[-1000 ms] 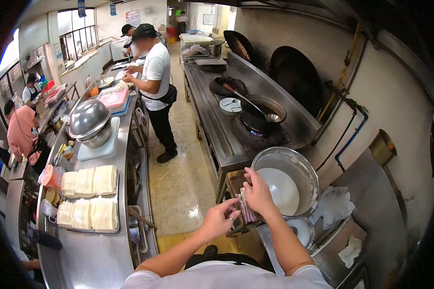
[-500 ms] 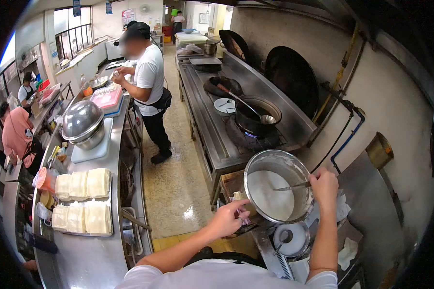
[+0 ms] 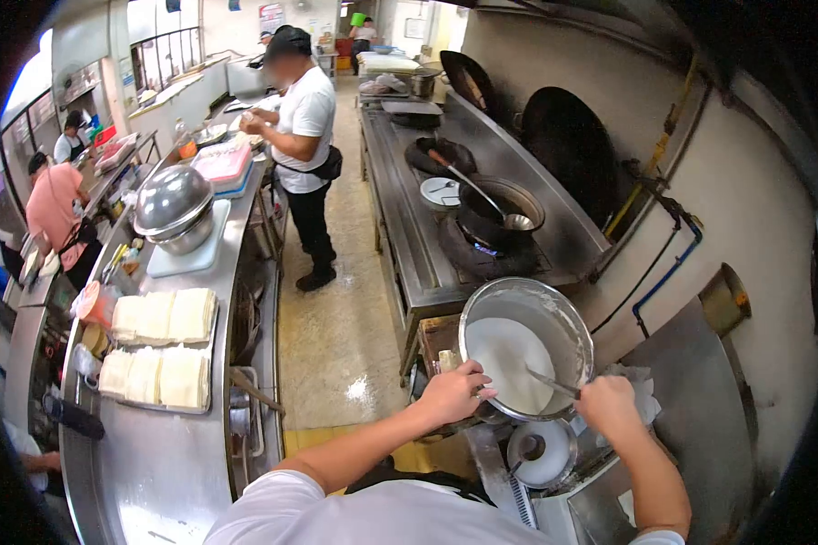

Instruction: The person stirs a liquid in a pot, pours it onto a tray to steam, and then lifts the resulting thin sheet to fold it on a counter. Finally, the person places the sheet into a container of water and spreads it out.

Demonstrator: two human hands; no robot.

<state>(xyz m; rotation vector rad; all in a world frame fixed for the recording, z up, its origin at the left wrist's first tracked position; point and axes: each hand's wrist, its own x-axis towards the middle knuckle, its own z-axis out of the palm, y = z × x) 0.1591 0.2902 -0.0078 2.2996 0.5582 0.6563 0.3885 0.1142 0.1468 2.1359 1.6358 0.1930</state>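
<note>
A large steel bowl (image 3: 573, 336) holds a white, batter-like liquid (image 3: 507, 359), and its inner wall is smeared with residue. At its near left rim is my left hand (image 3: 454, 396), fingers curled against the edge. My right hand (image 3: 609, 404) is closed around the end of a metal utensil (image 3: 547, 379), whose narrow shaft slants down into the liquid; its lower end is hidden. Just below the big bowl sits a smaller container (image 3: 554, 468) of white contents with a dark ladle (image 3: 529, 448) in it.
Beyond the bowl, a pot (image 3: 486, 232) with a long ladle (image 3: 468, 186) sits over a blue flame on the steel range (image 3: 409, 272). Stacked pale wrapper sheets (image 3: 159, 377) lie on the left counter (image 3: 164, 472). A co-worker (image 3: 309, 136) stands in the aisle.
My left hand has moved right and up onto the bowl's rim, its fingers curling in. My right hand has lowered, still gripping the utensil. The view has shifted slightly left.
</note>
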